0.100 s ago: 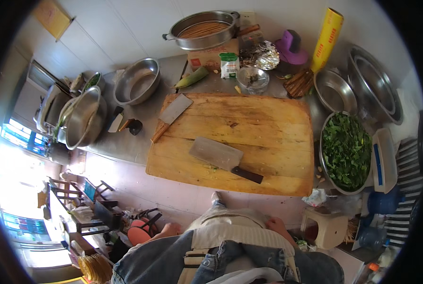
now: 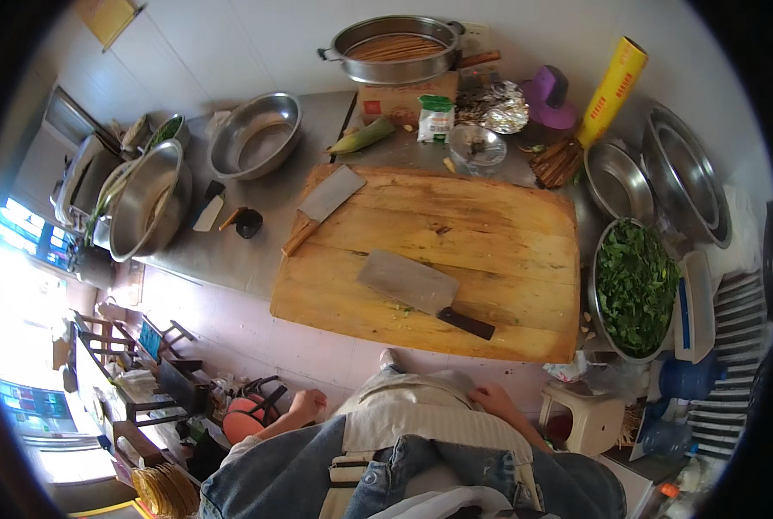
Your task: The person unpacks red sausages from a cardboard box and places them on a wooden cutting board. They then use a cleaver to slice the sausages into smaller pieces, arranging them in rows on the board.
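My left hand (image 2: 307, 405) hangs by my left side, above a red round stool, its fingers loosely curled and nothing seen in it. Against the side of my light apron (image 2: 421, 400) rests my right hand (image 2: 493, 398), fingers fairly straight and holding nothing visible. Both are short of the thick wooden cutting board (image 2: 507, 259). On that board lies a cleaver (image 2: 411, 281) with a dark handle pointing right and toward me. A second cleaver (image 2: 333, 192), wooden-handled, lies across its far left corner. Small green scraps are scattered by the nearer blade.
Right of the board stands a basin of chopped green leaves (image 2: 635, 290). Behind it are a steamer pot (image 2: 395, 71) on a box, a glass bowl (image 2: 477, 160) and a yellow roll (image 2: 610, 95). Steel basins (image 2: 255, 137) stand left. A beige plastic stool (image 2: 590, 415) is low right.
Both hands have risen slightly and come more into view, the right one moving inward onto the apron. The whole view has shifted a little; the cleavers stay put on the board.
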{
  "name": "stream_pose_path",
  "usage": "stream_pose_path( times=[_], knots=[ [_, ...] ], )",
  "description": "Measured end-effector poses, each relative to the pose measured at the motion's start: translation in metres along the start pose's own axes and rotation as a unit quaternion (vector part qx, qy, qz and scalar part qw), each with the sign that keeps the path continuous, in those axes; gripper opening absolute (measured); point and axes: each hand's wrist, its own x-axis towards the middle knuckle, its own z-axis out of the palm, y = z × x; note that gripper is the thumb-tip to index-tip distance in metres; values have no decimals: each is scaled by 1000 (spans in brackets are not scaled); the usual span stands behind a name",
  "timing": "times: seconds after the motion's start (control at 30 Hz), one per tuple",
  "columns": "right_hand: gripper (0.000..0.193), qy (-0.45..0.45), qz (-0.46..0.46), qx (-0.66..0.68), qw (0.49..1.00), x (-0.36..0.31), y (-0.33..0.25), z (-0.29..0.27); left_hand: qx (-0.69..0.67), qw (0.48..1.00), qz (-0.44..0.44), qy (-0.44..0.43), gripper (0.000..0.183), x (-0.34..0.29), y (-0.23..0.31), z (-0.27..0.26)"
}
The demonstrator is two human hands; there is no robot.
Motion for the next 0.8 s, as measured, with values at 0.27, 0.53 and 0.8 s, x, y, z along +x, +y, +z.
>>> stream_pose_path(
  times=[0.27,0.53,0.8],
  knots=[
    [22,-59,-143,261,953,78,-207,-57,169,958,-216,87,37,4,-2,-60],
    [23,-45,-176,166,969,181,-283,-108,-92,969,-199,111,31,-9,-6,-50],
    [24,-120,-224,93,963,257,-375,-62,-263,898,-156,316,18,16,-33,-64]
  ],
)
